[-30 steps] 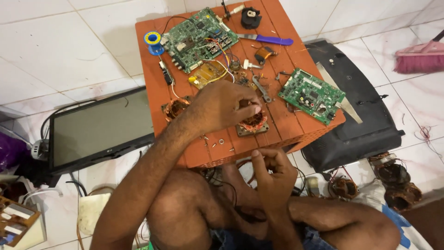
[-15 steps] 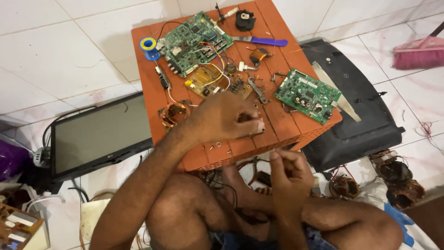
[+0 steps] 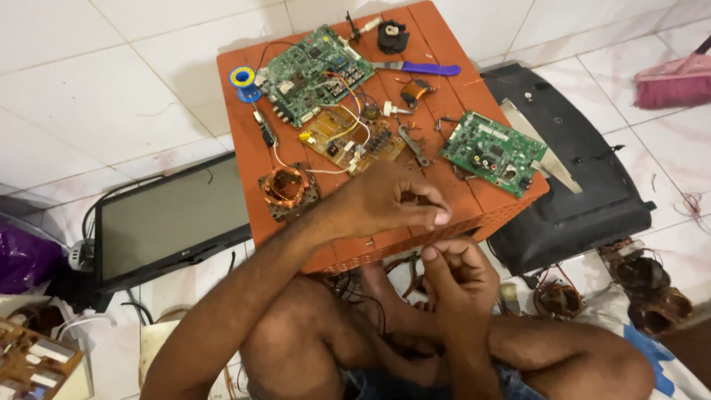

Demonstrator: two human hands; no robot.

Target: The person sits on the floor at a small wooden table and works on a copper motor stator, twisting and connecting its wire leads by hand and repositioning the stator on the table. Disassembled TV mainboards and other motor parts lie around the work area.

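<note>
My left hand rests at the front edge of an orange plastic table, thumb and forefinger pinched together. Nothing shows in the pinch. Just below it, off the table's edge, my right hand has its fingers curled and its thumb raised towards the left fingertips. A copper coil lies left of my left hand. Behind it are a brown circuit board, a large green board and a smaller green board. My bent knees are under the hands.
A solder spool, a purple-handled tool and a black round part lie at the table's back. On the floor are a flat screen at left, a black back cover at right, a pink broom and copper coils.
My left hand has slid towards the table's front edge and now covers the small coil part it was touching. My right hand has risen closer to the left fingertips.
</note>
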